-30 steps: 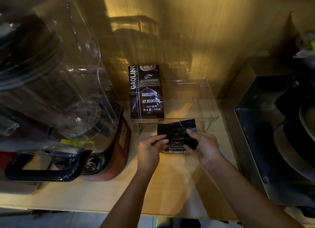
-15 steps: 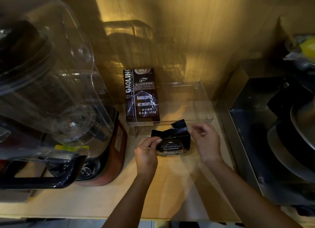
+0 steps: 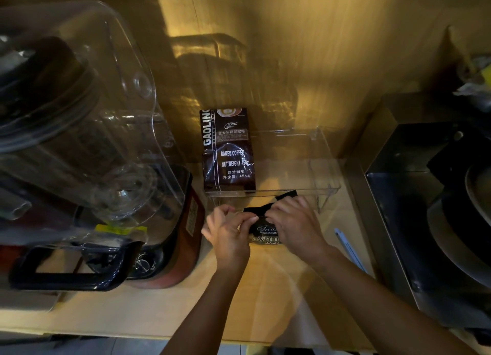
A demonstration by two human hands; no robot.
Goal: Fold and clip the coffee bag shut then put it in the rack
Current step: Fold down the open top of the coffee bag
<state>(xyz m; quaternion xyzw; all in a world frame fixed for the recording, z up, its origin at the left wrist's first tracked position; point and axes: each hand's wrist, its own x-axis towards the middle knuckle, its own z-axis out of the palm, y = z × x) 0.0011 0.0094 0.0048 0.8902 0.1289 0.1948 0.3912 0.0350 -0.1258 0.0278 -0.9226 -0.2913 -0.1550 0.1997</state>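
A small black coffee bag [image 3: 263, 231] with silver lettering lies on the wooden counter just in front of a clear acrylic rack [image 3: 325, 168]. My left hand [image 3: 228, 231] pinches the bag's folded top at its left side. My right hand [image 3: 295, 223] presses on the fold from the right and covers much of the bag. One black corner of the bag's top sticks out beyond my right fingers towards the rack. A thin pale blue stick-like object [image 3: 349, 248], perhaps the clip, lies on the counter right of my right wrist.
A tall dark GAOLING coffee bag [image 3: 228, 153] stands in the rack's left end. A large blender with a clear cover [image 3: 87, 131] and red base fills the left. A dark metal appliance [image 3: 430, 200] stands at the right. The wall is close behind.
My right hand has come back onto the bag's top and both hands now press the fold flatter. The view has shifted slightly.
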